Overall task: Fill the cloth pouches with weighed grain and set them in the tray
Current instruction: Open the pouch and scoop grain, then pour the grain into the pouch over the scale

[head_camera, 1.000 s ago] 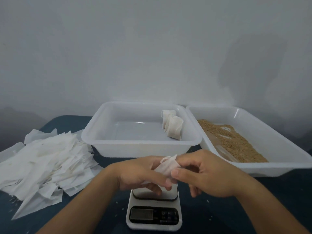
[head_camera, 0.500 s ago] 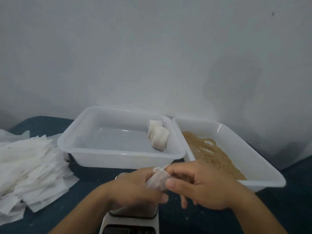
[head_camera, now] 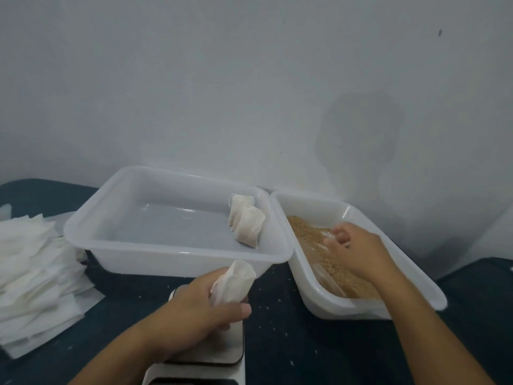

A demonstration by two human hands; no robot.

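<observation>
My left hand (head_camera: 205,304) grips an open white cloth pouch (head_camera: 236,282) just above the scale's steel plate (head_camera: 222,354), mouth pointing up and right. My right hand (head_camera: 358,248) is inside the right tray (head_camera: 416,276) of brown grain (head_camera: 305,232), fingers curled on the end of a clear plastic scoop (head_camera: 329,270) lying in the grain. Filled pouches (head_camera: 247,223) lean in the right end of the left white tray (head_camera: 172,251).
A loose heap of flat empty pouches (head_camera: 33,273) lies at the left on the dark blue cloth. The two trays stand side by side against a pale wall. Stray grains dot the cloth around the scale.
My right hand let go of the pouch and moved right into the grain tray onto the scoop. The left hand keeps the pouch alone. The view shifted to the right.
</observation>
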